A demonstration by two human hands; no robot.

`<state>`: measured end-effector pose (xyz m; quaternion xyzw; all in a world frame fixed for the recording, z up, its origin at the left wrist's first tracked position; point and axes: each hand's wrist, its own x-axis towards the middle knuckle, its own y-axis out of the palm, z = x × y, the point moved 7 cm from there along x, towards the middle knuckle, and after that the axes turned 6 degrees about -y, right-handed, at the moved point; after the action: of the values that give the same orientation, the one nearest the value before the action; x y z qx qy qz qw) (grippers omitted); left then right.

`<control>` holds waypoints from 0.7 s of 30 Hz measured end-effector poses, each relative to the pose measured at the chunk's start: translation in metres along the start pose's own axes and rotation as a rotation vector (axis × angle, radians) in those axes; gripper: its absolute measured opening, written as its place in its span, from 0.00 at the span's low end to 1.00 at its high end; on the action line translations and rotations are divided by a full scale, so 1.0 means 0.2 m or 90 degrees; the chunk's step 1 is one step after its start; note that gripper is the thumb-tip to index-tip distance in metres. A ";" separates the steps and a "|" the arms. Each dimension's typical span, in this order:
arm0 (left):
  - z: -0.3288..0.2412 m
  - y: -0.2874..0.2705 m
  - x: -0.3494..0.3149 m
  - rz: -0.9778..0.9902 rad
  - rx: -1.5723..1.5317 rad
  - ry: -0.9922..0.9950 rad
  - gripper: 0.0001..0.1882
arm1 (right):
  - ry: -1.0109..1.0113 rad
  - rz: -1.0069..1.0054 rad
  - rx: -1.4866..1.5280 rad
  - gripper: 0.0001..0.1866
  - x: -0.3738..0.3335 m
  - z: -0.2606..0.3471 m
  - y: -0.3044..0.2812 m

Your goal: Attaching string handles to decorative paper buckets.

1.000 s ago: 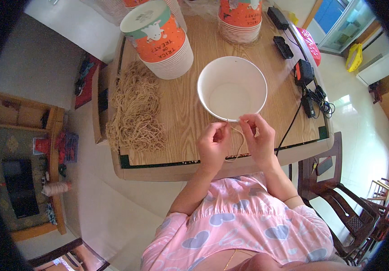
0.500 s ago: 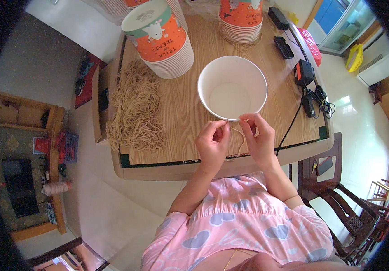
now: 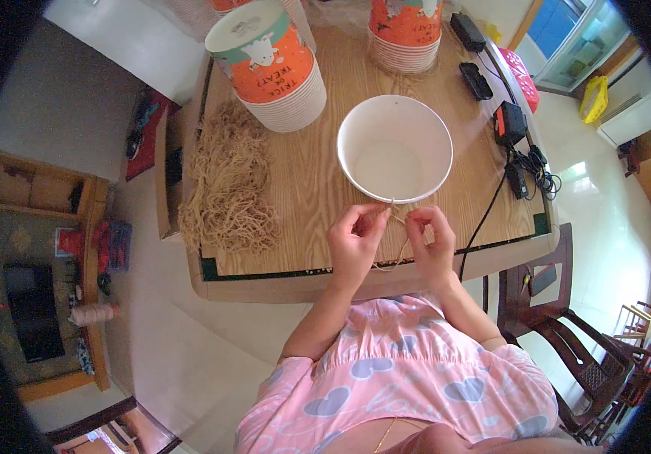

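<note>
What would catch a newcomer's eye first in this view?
Probably the white paper bucket at the table's middle, with both hands pinching a tan string at its near rim: left hand, right hand. Next, the tan string pile on the left and the orange bucket stack behind it.

Count on the wooden table and around it:

- Hands: two, the left hand and the right hand, both pinching one length of tan string.
- Open white paper buckets: one, the white bucket, standing alone.
- Stacks of orange printed buckets: two in plain sight, the near stack and the far stack; a third shows only as an edge at the top rim.
- Heaps of cut tan string: one, the string pile.
- Black power adapters: four, along the right edge, starting with the adapter.
- Wooden chairs: one, the chair.
</note>
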<state>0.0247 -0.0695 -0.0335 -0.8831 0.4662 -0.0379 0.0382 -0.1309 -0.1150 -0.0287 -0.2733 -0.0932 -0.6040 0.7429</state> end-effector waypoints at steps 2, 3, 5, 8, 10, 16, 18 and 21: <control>-0.03 0.01 0.00 0.007 0.027 -0.018 0.06 | 0.004 0.000 -0.015 0.07 -0.01 -0.02 0.03; -0.03 0.01 0.00 0.008 0.027 -0.018 0.06 | 0.015 0.006 -0.015 0.08 -0.01 -0.04 0.05; 0.00 0.03 0.00 0.028 0.031 -0.045 0.06 | 0.025 0.012 -0.014 0.09 -0.02 -0.07 0.08; -0.01 0.05 0.01 0.033 0.018 -0.010 0.07 | 0.080 0.079 0.025 0.08 -0.04 -0.14 0.14; 0.00 0.05 0.01 0.038 0.029 -0.009 0.07 | 0.092 0.126 0.021 0.06 -0.06 -0.18 0.17; 0.05 0.05 0.02 0.046 0.070 -0.003 0.07 | 0.127 0.171 0.021 0.05 -0.08 -0.16 0.17; 0.07 0.07 0.02 0.058 0.073 -0.009 0.06 | 0.108 0.182 0.015 0.05 -0.07 -0.12 0.17; 0.07 0.07 0.03 0.043 0.067 0.003 0.06 | 0.105 0.144 0.035 0.06 -0.08 -0.11 0.14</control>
<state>0.0171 -0.0816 -0.0494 -0.8635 0.4932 -0.0626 0.0846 -0.1131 -0.1105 -0.0632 -0.2108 -0.0169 -0.5338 0.8187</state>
